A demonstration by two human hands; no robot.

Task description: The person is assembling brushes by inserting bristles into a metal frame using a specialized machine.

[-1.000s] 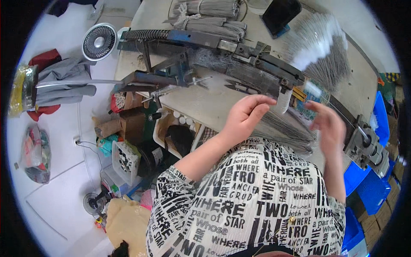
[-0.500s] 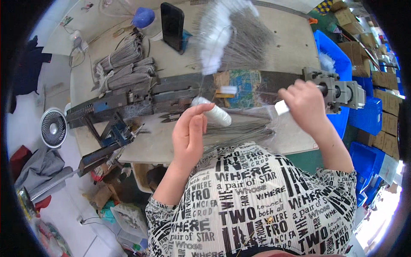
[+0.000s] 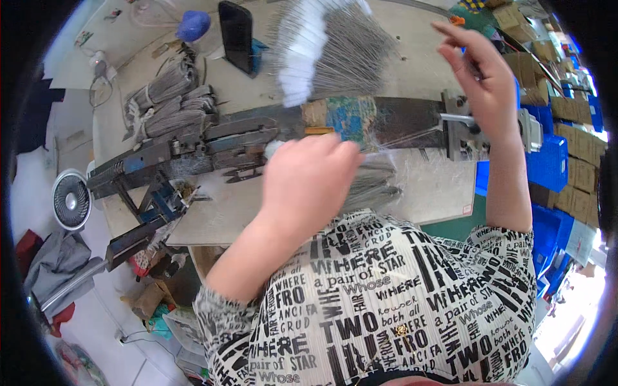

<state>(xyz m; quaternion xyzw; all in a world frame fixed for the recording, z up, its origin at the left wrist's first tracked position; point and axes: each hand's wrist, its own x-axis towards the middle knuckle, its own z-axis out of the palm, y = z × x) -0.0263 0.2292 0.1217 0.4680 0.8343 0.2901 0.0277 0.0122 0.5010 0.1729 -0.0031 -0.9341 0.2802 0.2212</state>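
Observation:
My left hand (image 3: 309,177) is closed, knuckles up, over a white roll wound with thread (image 3: 273,149); only the roll's far end shows past the fingers. It sits low above the dark metal bench fixture (image 3: 244,138). My right hand (image 3: 483,80) is raised over the fixture's right end, thumb and forefinger apart, with nothing visible between them. Just below it is a metal clamp block (image 3: 458,143) with a pale bar lever (image 3: 457,118). Thin strands (image 3: 412,136) run from the clamp toward my left hand. Loose grey wires (image 3: 376,180) lie along the near side.
A fan of grey wires (image 3: 354,55) with a white band (image 3: 299,61) lies at the back. Tied grey bundles (image 3: 170,96) and a black phone (image 3: 236,37) on a stand are at the left. Blue bins (image 3: 550,167) and cartons stand right; a fan (image 3: 71,199) is far left.
My right hand has risen away from the clamp's pale bar and its fingers have spread. My left hand has turned knuckles up and closed over the white roll. The view has shifted slightly.

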